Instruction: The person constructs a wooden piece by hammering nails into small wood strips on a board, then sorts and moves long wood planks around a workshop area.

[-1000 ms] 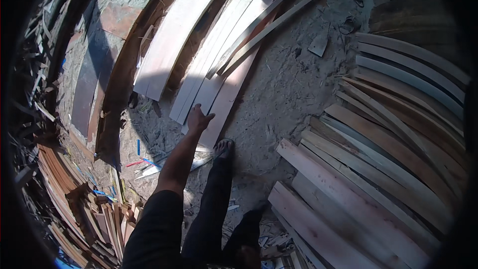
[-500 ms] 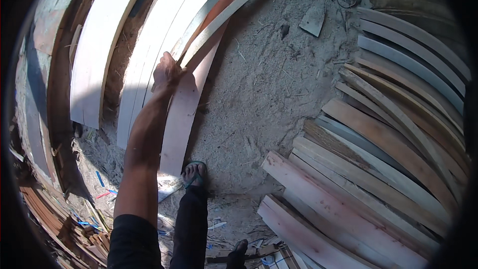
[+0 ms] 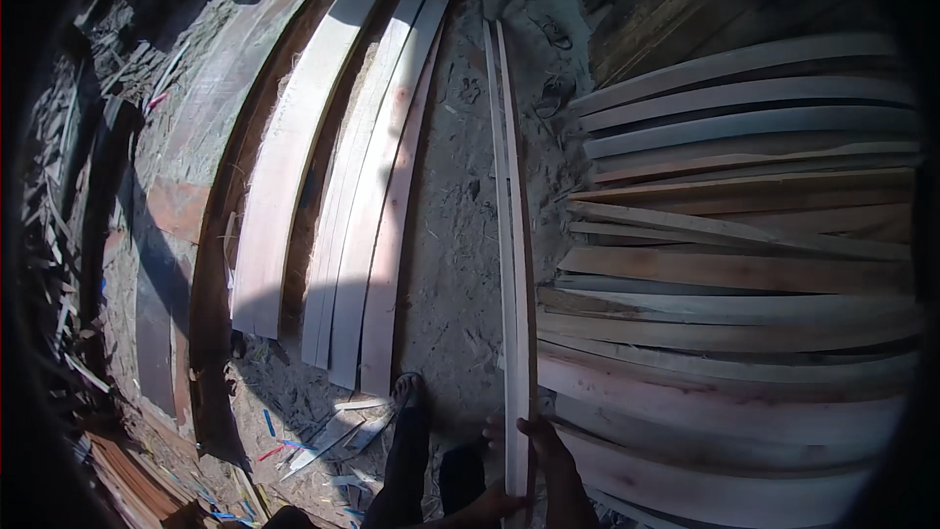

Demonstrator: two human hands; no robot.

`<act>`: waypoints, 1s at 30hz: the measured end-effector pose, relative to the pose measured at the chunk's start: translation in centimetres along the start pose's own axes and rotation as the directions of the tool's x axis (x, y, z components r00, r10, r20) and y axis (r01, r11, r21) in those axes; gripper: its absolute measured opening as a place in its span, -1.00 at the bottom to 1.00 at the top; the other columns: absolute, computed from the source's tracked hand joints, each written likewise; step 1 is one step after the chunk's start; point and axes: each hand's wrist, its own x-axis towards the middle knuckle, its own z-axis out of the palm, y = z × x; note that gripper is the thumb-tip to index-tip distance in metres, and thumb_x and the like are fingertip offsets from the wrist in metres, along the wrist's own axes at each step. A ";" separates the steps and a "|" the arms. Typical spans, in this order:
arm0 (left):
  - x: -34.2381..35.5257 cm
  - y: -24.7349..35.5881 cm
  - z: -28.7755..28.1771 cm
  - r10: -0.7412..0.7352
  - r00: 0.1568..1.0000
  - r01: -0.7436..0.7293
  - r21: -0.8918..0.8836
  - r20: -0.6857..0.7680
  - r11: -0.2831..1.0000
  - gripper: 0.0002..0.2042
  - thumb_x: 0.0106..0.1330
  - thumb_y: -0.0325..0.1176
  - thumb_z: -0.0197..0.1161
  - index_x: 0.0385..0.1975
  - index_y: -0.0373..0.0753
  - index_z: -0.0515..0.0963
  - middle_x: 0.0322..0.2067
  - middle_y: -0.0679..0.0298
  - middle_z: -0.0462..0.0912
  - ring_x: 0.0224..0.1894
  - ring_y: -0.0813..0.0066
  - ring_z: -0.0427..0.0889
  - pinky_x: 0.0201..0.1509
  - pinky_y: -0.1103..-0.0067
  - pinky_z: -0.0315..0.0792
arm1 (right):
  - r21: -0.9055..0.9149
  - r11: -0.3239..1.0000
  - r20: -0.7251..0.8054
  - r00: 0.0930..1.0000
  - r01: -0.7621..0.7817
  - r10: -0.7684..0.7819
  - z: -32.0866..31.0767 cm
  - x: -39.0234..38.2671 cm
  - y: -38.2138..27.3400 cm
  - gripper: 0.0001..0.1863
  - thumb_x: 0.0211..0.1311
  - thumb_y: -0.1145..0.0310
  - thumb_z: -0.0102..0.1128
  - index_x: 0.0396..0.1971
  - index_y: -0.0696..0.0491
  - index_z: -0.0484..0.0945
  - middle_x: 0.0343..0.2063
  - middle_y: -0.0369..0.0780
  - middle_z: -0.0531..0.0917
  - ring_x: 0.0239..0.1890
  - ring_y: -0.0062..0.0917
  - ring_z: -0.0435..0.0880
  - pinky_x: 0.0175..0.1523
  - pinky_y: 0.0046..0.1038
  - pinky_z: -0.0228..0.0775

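Observation:
A long, narrow wooden board (image 3: 509,264) stretches away from my body over the sandy ground, held edge up. Two pale edges run along it with a dark band between; whether it is one board or two laid together I cannot tell. My right hand (image 3: 544,443) is closed around it near its close end, the thumb over the right side and fingertips showing on the left. Nearer to me, my left hand (image 3: 501,503) grips the board's end from the left, its fingers partly hidden.
Pale planks (image 3: 343,274) lie side by side on the left. Many curved boards (image 3: 725,309) are stacked on the right. Dark timber (image 3: 676,10) lies at the far right. Wood offcuts (image 3: 328,441) and a brown strip pile (image 3: 132,475) lie near my foot (image 3: 409,387) and lower left.
The narrow board, gripped over the left planks half a second ago, has swung right and now points away from me. Both hands now show on it; the view has shifted too.

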 end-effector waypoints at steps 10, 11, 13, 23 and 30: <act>6.6 9.9 6.4 0.068 0.976 -0.100 -0.146 -0.206 0.984 -0.17 0.26 0.40 -0.01 0.19 -0.31 0.33 -0.04 0.12 0.53 0.00 0.18 0.54 0.13 0.30 0.44 | -0.765 0.576 -0.424 0.898 -0.287 -0.115 -3.8 -36.9 11.2 -0.55 0.28 0.11 0.25 0.04 0.07 0.46 -0.24 -0.20 0.66 -0.24 -0.37 0.69 -0.20 -0.38 0.53; 8.1 11.9 5.7 0.094 0.972 -0.136 -0.186 -0.216 0.973 -0.17 0.22 0.43 0.03 0.09 -0.33 0.38 -0.15 0.12 0.54 -0.10 0.18 0.57 0.06 0.30 0.47 | -0.825 0.486 -0.427 0.882 -0.290 -0.198 -2.4 -39.4 11.5 -0.54 0.27 0.09 0.26 0.02 0.09 0.46 -0.25 -0.19 0.66 -0.26 -0.35 0.68 -0.19 -0.35 0.53; 11.9 11.0 2.2 0.186 0.943 -0.216 -0.083 -0.276 0.973 -0.16 0.16 0.47 0.05 0.00 -0.33 0.43 -0.33 0.10 0.55 -0.25 0.19 0.58 -0.06 0.30 0.50 | -0.877 0.383 -0.422 0.848 -0.291 -0.321 -1.5 -43.8 12.5 -0.53 0.26 0.07 0.27 0.00 0.10 0.47 -0.26 -0.18 0.66 -0.29 -0.33 0.66 -0.18 -0.33 0.53; 0.8 15.4 27.1 0.420 0.907 -0.420 -0.088 -0.021 0.903 -0.51 0.37 0.16 0.00 -0.14 -0.21 0.45 -0.32 0.06 0.58 -0.25 0.00 0.62 -0.03 0.03 0.49 | -0.889 0.360 -0.452 0.666 -0.284 -0.593 -18.6 -41.4 23.8 -0.44 -0.14 0.14 0.42 -0.09 0.08 0.55 -0.40 -0.14 0.65 -0.37 -0.17 0.69 -0.28 -0.21 0.54; -6.4 46.0 54.4 0.808 0.501 -0.865 0.226 0.310 0.449 -0.40 0.39 0.22 -0.06 0.06 -0.26 0.42 -0.24 0.06 0.63 -0.21 0.11 0.67 -0.11 0.17 0.57 | -0.858 0.357 -0.168 0.456 0.369 -0.874 -10.0 -26.1 -1.8 -0.25 -0.20 0.19 0.57 0.05 0.10 0.42 -0.09 0.01 0.57 -0.01 -0.05 0.58 0.05 -0.18 0.47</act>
